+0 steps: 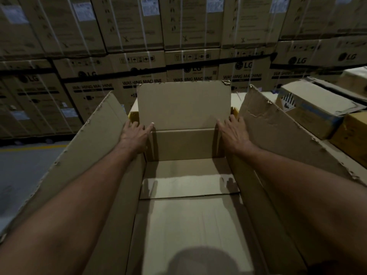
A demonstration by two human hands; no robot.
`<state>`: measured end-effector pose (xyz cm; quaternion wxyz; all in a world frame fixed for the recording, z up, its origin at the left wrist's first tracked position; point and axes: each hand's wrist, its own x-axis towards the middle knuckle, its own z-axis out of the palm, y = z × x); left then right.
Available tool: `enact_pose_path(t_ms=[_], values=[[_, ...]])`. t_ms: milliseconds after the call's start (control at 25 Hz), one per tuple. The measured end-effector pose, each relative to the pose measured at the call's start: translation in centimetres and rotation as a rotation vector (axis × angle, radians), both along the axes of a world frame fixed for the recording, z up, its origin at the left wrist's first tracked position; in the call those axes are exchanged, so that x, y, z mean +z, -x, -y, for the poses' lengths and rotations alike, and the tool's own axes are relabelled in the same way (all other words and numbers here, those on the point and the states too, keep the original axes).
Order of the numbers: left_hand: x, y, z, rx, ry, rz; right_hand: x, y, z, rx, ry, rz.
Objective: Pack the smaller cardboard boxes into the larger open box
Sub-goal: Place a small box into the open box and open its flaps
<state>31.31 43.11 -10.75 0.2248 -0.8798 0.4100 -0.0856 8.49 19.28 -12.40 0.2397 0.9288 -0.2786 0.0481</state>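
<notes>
Cartons (190, 72) behind, smaller boxes (309, 108) alongside, left hand (135, 133), right hand (234, 133), fingers (148, 127) flat on box (184, 104)

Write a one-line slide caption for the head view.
Left hand and right hand reach to the far corners of the open box, cartons stacked behind.

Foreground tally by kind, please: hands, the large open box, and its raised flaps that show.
Hands: 2 (left hand, right hand)
Large open box: 1
Raised flaps: 3 (left flap, far flap, right flap)
Total: 6
</notes>
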Motion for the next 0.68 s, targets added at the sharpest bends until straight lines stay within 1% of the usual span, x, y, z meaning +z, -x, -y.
enact_pose_path(t_ms=[160, 320, 480, 680], values=[[0.1, 3.2, -1.3, 0.013, 0.004, -0.107, 0.6, 2.2, -3.0, -0.005, 0.006, -0.011], [0.7, 5.8, -3.5, 0.052, -0.009, -0.111, 2.4, 4.8, -5.4, -0.101, 0.079, 0.052], [3.1, 8.1, -6.1, 0.061, 0.102, -0.051, 5.6, 8.4, -7.1, -0.216, 0.150, 0.042], [6.1, 14.2, -8.4, 0.023, 0.217, -0.050, 9.1, 11.9, -9.6, -0.201, 0.170, 0.024]])
